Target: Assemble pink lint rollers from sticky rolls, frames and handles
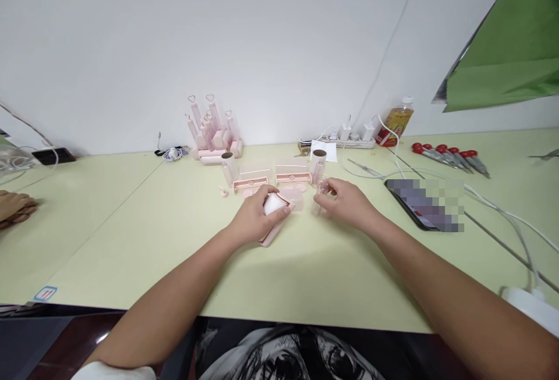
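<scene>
My left hand (253, 214) is wrapped round a pink plastic case (269, 235) with a white piece (274, 203) in it, tilted above the table. To its right, the fingers of my right hand (345, 199) close on a clear pinkish tube (317, 204) that stands about upright. Just beyond my hands lie two open pink cases (251, 184) with clear lids. Two white rolls with brown cores (317, 164) stand beside them, each close to a clear tube. A small pink part (223, 192) lies left of my left hand.
Pink assembled pieces with heart-shaped loops (209, 130) stand by the wall. At the right are a phone (419, 205), cables, tweezers (365, 168), red-ended tools (452, 156), a power strip (358, 142) and a drink bottle (395, 123). Another person's hands (17, 206) rest at far left.
</scene>
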{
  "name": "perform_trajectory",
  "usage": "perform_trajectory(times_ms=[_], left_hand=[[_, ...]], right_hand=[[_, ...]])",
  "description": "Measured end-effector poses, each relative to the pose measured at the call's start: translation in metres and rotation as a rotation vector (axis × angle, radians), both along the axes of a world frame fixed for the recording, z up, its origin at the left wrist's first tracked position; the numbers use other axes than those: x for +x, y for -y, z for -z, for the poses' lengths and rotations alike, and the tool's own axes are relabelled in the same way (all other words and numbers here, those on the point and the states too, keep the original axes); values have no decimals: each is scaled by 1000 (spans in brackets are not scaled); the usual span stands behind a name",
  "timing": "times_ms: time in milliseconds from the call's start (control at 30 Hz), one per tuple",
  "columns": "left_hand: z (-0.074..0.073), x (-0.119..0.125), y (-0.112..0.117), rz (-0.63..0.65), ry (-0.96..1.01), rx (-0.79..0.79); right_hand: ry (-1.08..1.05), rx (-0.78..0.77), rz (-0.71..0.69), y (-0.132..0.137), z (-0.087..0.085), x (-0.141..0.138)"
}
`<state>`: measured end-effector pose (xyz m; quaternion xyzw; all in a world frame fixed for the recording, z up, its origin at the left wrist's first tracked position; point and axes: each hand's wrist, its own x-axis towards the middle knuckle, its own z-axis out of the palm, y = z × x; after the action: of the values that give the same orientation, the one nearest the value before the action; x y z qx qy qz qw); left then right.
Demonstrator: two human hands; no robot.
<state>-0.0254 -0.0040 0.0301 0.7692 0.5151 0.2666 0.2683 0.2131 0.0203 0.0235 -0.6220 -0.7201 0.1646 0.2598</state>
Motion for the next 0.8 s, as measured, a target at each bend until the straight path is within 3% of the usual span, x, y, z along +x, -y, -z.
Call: perform_trajectory(times_ms=[200, 367, 500, 667, 800], left_hand=[[2, -1, 3, 48, -108, -167], [4, -1, 4, 125, -228, -153], [7, 0, 4, 114, -346, -116], [9, -1, 2, 84, -321, -83], [9, -1, 3, 86, -316, -73]], right_hand=[[-22, -26, -53, 2, 4, -4], [-140, 139, -20, 6, 5, -7], [-216, 222, -158, 14, 6, -11], [-218, 173, -354, 24, 10, -17], [-219, 155, -419, 29, 12, -20]])
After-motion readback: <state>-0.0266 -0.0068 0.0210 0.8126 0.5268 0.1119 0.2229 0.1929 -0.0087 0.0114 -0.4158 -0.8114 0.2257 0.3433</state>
